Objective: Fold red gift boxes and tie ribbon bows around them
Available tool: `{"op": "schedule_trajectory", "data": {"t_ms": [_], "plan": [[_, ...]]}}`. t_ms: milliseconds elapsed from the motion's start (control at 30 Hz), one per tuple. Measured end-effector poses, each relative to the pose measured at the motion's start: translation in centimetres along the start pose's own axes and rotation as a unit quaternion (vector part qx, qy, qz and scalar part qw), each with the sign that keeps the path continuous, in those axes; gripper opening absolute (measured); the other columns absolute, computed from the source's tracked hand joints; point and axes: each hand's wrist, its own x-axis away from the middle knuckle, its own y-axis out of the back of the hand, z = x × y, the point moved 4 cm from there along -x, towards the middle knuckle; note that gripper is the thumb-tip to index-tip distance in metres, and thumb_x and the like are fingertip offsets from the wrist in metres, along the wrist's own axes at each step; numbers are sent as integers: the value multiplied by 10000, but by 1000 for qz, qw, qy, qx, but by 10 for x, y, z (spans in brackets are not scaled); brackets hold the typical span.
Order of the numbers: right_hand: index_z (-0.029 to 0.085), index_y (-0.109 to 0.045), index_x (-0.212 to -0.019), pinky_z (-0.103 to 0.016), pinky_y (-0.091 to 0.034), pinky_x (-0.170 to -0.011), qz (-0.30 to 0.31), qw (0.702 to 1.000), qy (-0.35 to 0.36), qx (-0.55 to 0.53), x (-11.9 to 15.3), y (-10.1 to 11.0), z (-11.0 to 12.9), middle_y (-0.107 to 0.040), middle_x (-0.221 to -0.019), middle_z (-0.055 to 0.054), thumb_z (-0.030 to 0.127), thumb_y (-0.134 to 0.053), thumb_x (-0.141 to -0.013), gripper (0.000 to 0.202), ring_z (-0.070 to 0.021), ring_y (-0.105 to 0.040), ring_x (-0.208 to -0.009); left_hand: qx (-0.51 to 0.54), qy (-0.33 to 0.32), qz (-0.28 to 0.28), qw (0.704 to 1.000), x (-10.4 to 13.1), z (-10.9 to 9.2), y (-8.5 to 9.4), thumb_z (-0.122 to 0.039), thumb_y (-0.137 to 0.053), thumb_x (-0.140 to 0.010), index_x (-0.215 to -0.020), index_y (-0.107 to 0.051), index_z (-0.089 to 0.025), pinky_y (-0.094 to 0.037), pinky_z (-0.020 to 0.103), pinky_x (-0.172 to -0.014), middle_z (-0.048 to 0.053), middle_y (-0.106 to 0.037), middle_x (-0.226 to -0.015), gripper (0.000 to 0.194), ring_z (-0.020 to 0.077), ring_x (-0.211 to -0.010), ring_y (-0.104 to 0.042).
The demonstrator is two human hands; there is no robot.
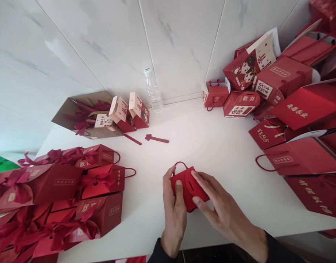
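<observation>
Near the front of the white table I hold a small red gift box [189,189] with a thin red cord handle on its far side. Its rounded flap with a slot faces up. My left hand [175,204] wraps around the left side, thumb on top. My right hand [220,201] grips the right side, fingertips on the flap and thumb at the near edge. The box's underside is hidden. Beyond the hands lie a dark red strip with a flower-shaped end [157,138] and a plain dark red strip [133,139].
Ribbon-tied red boxes [99,215] are piled on the left. A cardboard carton [102,133] of ribbons stands behind them, beside two small pink-and-red boxes [140,111]. A clear bottle [154,91] stands by the tiled wall. More red boxes [296,109] are stacked on the right.
</observation>
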Motion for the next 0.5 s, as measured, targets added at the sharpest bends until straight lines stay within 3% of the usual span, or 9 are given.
{"op": "schedule_trajectory", "data": {"t_ms": [200, 333, 500], "plan": [[334, -322, -1613, -406, -632, -979, 15, 997, -46, -58, -1, -4, 1, -512, -1503, -113, 389, -445, -1074, 556, -244, -604, -1314, 58, 39, 16, 997, -5, 1, 2, -485, -517, -1019, -1339, -582, -284, -589, 332, -891, 83, -617, -1436, 384, 235, -1200, -656], [322, -346, -1597, -444, -587, -1052, 8, 997, -34, -61, -4, -3, 1, -521, -1506, -108, 326, -400, -1074, 527, -243, -572, -1357, 11, 26, 11, 1000, -6, 3, -2, -480, -487, -1024, -1286, -610, -263, -545, 381, -957, 90, -635, -1359, 361, 240, -1171, -636], [375, -407, -1551, -466, -520, -1129, -31, 995, -60, -74, -14, 7, -12, -542, -1535, -54, 447, -423, -1072, 484, -244, -536, -1411, -37, 5, -28, 999, 3, 5, -4, -492, -495, -1012, -1176, -638, -232, -532, 408, -917, 102, -682, -1152, 339, 244, -1027, -646]]}}
